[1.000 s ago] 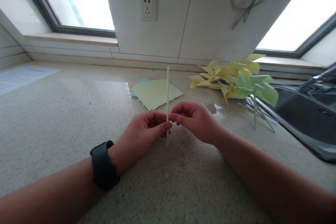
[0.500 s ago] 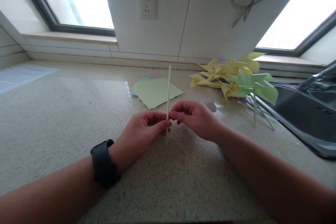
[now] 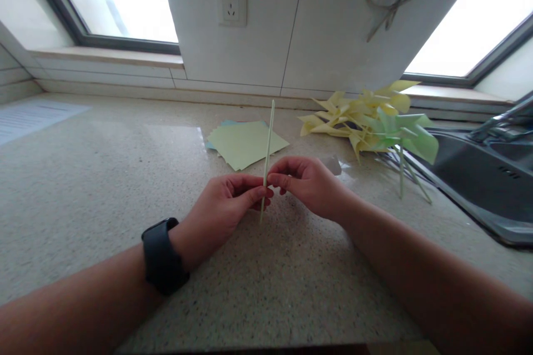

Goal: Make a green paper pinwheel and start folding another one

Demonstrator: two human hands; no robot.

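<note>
Straw (image 3: 268, 138) stands nearly upright, pinched by left hand (image 3: 220, 213) and right hand (image 3: 308, 186) over bare surface (image 3: 104, 177), paper sheets (image 3: 244, 144) behind

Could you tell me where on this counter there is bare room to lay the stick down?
The widest bare patch of counter lies left of the left hand, between the paper sheets and the printed sheet. A bare strip also runs in front of both hands. The right is crowded: pinwheels beside the sink.
</note>
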